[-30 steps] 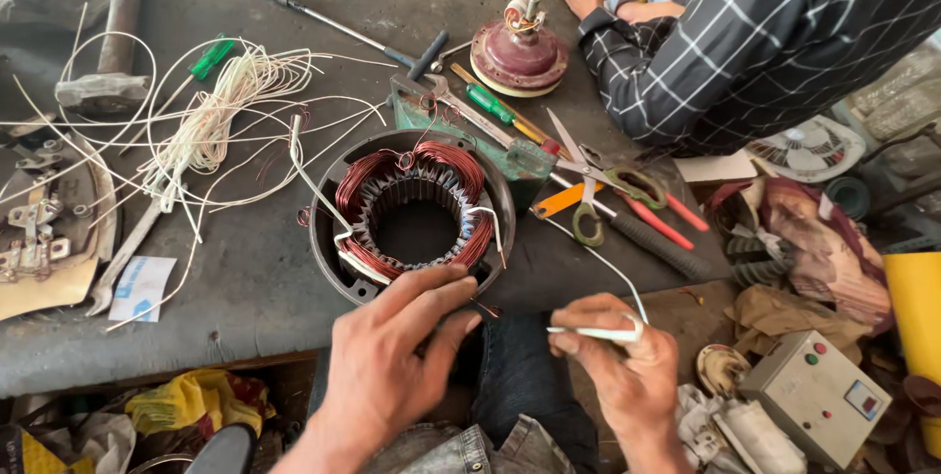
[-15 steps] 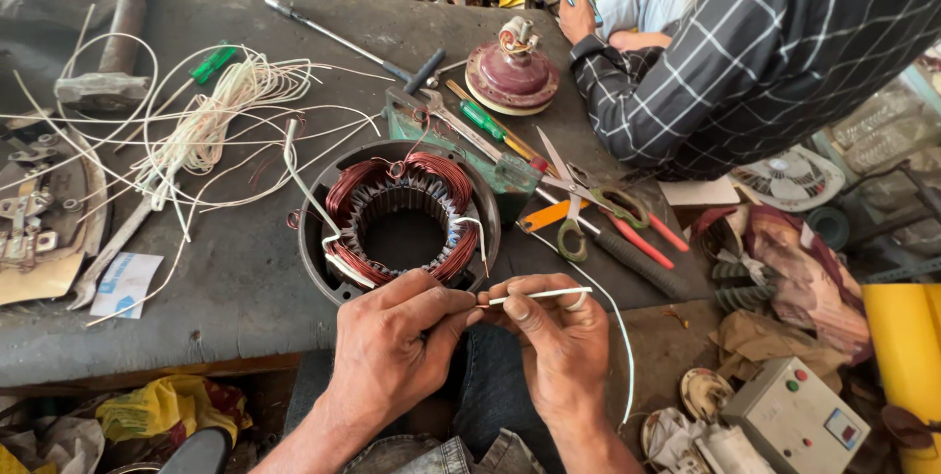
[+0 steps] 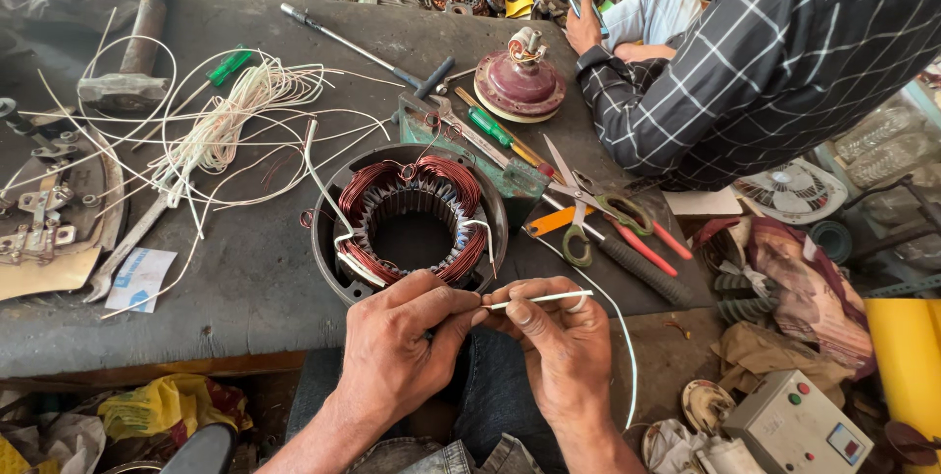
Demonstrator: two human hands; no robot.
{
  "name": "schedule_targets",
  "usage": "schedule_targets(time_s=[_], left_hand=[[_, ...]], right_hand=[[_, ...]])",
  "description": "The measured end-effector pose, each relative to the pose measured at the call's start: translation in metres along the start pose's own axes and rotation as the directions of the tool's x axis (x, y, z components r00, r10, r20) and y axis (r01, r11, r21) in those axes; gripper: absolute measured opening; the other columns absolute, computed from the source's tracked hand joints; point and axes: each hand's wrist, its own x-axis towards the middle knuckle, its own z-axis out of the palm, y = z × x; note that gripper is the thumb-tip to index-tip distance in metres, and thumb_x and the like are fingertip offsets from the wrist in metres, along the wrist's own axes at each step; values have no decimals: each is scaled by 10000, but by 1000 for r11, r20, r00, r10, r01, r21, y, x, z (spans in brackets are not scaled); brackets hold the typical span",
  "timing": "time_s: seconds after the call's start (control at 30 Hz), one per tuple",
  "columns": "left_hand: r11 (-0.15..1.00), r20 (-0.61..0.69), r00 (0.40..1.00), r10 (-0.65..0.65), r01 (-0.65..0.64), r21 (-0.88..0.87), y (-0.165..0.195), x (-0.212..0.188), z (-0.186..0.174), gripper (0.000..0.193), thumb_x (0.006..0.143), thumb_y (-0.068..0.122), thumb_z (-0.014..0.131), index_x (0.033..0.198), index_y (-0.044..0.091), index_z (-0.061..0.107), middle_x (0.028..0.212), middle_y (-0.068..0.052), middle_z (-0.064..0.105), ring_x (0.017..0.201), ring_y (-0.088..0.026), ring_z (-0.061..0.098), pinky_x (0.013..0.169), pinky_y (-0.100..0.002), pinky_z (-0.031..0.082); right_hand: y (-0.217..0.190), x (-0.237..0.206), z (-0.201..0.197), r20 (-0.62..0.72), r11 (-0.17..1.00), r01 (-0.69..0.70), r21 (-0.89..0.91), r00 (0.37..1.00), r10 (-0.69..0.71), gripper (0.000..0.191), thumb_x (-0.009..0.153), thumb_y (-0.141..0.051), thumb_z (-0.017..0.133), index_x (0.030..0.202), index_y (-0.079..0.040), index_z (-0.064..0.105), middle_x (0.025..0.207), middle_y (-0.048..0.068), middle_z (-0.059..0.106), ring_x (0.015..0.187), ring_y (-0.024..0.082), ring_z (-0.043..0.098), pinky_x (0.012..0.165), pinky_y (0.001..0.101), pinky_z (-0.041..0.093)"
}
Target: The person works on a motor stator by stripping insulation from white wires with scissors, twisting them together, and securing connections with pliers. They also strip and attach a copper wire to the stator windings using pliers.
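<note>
Both hands barely shifted — right hand and left hand perhaps pinching white sleeve.

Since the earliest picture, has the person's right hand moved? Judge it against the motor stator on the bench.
Yes. The right hand has moved left, toward the left hand, and now pinches the white sleeve just below the stator.

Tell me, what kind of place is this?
Probably an electric motor repair workshop. A motor stator wound with copper wire sits on the workbench, with scissors and screwdrivers beside it.
</note>
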Motion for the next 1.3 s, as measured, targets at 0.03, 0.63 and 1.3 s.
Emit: schedule_targets(time_s=[0.03,0.63,1.3], left_hand=[[1000,2,1000,-3,3,-1,0,0,0,91,800,165,809,881,124,808,711,2,677,578,-149,688,483,-306,515],[975,24,983,185,-186,121,-17,-1,-59,542,741,84,776,1269,73,655,1191,-133,632,1082,-329,632,918,-424,521],[824,402,878,261,-419,381,-26,36,-80,140,791,197,764,925,159,781,817,15,654,824,-232,594,727,-401,432]], right_hand=[[0,0,0,1,1000,10,-6,1000,-10,89,901,-1,745,978,25,707,972,204,750,912,282,757,830,454,647],[2,4,50,342,432,440,-787,895,-287,216,738,-10,869,929,-30,771,904,81,758,807,168,763,718,265,596],[12,-3,51,304,511,480,-713,869,-391,145,810,-11,836,919,-43,747,966,51,684,799,112,686,661,249,562]])
